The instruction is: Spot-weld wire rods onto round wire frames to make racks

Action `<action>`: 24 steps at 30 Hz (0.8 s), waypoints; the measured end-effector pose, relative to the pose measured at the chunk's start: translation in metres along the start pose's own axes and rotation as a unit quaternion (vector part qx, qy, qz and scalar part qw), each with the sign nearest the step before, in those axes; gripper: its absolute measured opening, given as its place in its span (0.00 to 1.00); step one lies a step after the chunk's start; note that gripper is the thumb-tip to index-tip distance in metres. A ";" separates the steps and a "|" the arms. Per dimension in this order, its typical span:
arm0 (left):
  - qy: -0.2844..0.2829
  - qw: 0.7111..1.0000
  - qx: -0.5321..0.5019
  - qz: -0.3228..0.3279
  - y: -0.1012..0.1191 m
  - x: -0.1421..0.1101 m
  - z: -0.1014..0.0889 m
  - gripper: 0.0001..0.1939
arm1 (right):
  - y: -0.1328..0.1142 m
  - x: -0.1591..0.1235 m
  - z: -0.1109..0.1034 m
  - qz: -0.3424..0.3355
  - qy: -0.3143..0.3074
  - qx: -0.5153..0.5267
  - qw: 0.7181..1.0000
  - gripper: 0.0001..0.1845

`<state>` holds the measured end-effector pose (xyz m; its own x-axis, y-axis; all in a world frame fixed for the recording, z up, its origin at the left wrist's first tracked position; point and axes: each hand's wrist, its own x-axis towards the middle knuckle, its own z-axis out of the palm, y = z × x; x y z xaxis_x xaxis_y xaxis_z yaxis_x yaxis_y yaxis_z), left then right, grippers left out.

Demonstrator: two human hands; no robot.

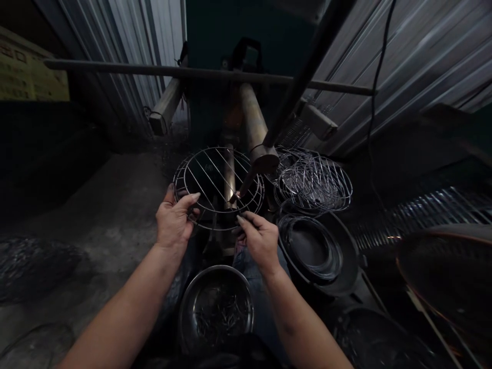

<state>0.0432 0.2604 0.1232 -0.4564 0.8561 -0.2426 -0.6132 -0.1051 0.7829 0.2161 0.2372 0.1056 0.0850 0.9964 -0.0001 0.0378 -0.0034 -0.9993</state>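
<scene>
Both hands on a round wire rack (218,179), held out roughly flat in front of the person, over the lap and at the metal fixture. Left hand (175,218) grips the rack's left near edge, thumb laid over the top, fingers curled beneath; hand partly closed, rim between thumb and fingers. Right hand (259,236) is at the near edge, right of centre, thumb and index finger pinched together at the rim, other fingers bent; too dark to tell whether a small piece is also in that pinch. Rack has two rings joined by short wires, with parallel bars across the inner one. A brass-coloured post (229,177) shows through the bars; a dark angled rod (248,184) comes down from a thick cylinder (253,115), its tip close to the post's near end, contact unclear. Long horizontal bar (154,69) crosses behind. Right of the rack: tangled pile of wire rings (315,182); nearer, a dark round pan (351,279) with wire loops (332,256) inside. Below the hands, between the forearms, a metal bowl (184,307) holds short dark pieces (228,315). Yellow crate (34,74) upper left, corrugated panels (349,61) both sides.
</scene>
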 end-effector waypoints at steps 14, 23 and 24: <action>-0.010 1.000 0.009 0.003 0.002 0.020 0.010 0.23 | 0.004 0.012 0.011 -0.023 0.039 0.029 0.999 0.11; -0.010 1.000 0.006 -0.020 0.005 0.020 0.011 0.23 | 0.004 0.006 0.015 -0.008 0.053 0.088 0.995 0.10; -0.007 1.000 0.006 -0.018 0.004 0.019 0.011 0.23 | 0.004 0.007 0.015 -0.007 0.054 0.092 0.994 0.10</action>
<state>0.0391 0.2822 0.1282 -0.4243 0.8665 -0.2630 -0.6221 -0.0678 0.7800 0.2017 0.2450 0.1011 0.1930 0.9812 0.0072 -0.1433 0.0355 -0.9890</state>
